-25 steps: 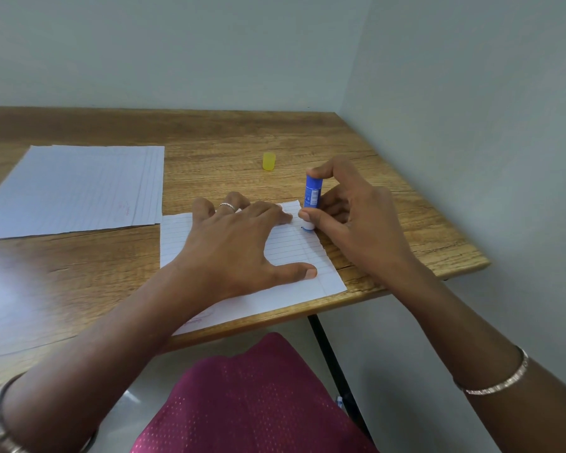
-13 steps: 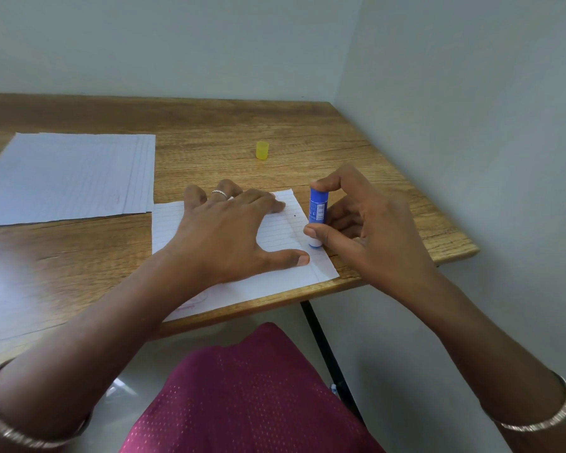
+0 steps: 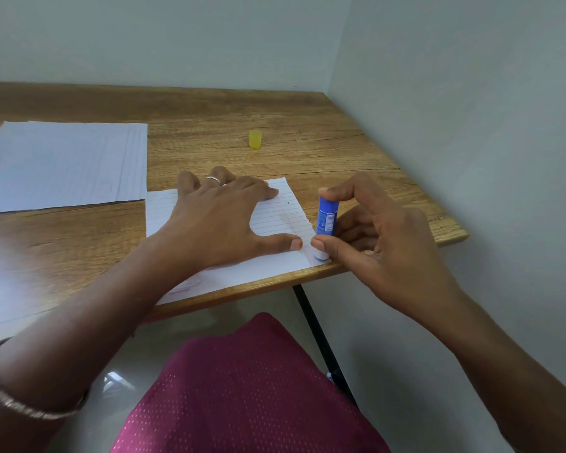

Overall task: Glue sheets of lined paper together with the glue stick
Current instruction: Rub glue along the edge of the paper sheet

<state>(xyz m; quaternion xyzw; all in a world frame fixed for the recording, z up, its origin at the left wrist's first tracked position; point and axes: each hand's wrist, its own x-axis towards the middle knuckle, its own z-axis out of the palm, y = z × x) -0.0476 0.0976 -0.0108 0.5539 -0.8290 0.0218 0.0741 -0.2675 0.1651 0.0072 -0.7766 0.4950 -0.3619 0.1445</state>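
Note:
A single sheet of lined paper point(image 3: 275, 220) lies at the table's near edge. My left hand point(image 3: 219, 220) rests flat on it, fingers spread, pressing it down. My right hand point(image 3: 379, 237) grips a blue glue stick point(image 3: 325, 220) upright, thumb low and forefinger on top, with its tip on the sheet's right edge near the front corner. A faint glue streak runs along that right margin. A stack of lined sheets point(image 3: 62, 165) lies at the left.
The yellow glue cap point(image 3: 255, 139) stands on the wooden table point(image 3: 307, 132) behind the sheet. Walls close the table's back and right sides. The front edge is just below the sheet; a black table leg point(image 3: 321, 338) and my magenta clothing are beneath.
My right hand has drawn the glue stick down the sheet's right edge, from the far corner toward the near corner. My left hand stays pressed on the sheet.

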